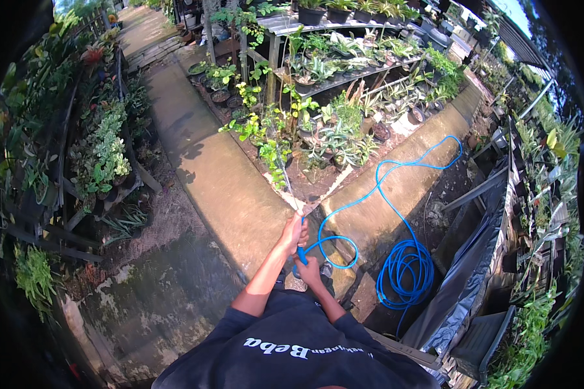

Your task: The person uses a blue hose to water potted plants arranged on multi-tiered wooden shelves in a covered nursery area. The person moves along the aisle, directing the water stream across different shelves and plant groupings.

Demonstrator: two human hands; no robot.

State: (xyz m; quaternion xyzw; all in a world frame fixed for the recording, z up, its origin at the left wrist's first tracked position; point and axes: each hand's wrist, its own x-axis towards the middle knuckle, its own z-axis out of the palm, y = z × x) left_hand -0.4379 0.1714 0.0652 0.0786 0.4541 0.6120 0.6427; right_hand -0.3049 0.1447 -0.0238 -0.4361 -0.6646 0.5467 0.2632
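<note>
Both hands are on a blue hose (301, 254) in front of my body. My left hand (293, 235) is farther out, closed around the hose near its front end. Nearer my waist, my right hand (310, 271) grips the same hose. A thin stream of water (285, 177) leaves the end and runs towards leafy green plants (275, 150) at the corner bed. From my hands the hose loops over the paving to the right, with a coiled part (405, 274) lying on the ground there.
Concrete paths (233, 187) meet at the corner before me. Potted plants stand on a tiered rack (350, 80) ahead. More plants line the left side (108, 160). At the right are black plastic sheeting (472, 272) and a dark plastic tray (484, 340).
</note>
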